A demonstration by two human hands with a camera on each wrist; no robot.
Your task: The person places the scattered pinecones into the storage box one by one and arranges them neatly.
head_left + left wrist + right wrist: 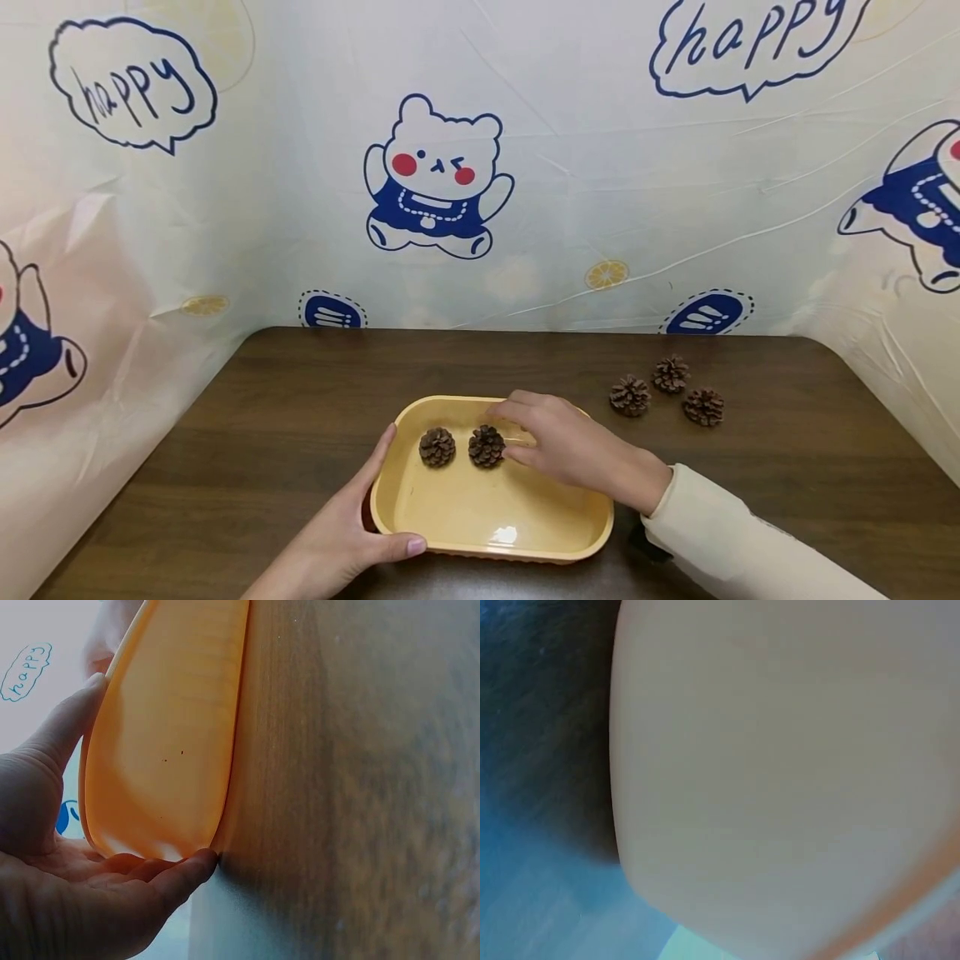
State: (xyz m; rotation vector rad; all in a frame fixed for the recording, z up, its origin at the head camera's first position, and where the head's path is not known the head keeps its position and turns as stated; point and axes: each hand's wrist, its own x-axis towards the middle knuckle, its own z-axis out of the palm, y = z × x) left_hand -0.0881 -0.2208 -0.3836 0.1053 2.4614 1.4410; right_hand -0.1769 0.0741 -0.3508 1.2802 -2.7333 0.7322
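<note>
A yellow plastic tray (450, 508) with rounded corners and raised walls stands on the table. My left hand (333, 529) grips its left end, thumb at the near rim and fingers along the side wall; the left wrist view shows the same grip on the tray (169, 727). Two brown pine cones lie inside: one pine cone (437, 447) at the left, another pine cone (487, 447) beside it. Over the back of the tray, my right hand (566, 442) has its fingers spread apart from the thumb, whose tip is at the second cone's right side.
Toward the back right of the dark wooden table (247, 467) lie three more pine cones (704, 407) in a loose group. A printed cloth (555, 208) hangs behind and at both sides. A blurred pale surface (780, 772) fills most of the right wrist view.
</note>
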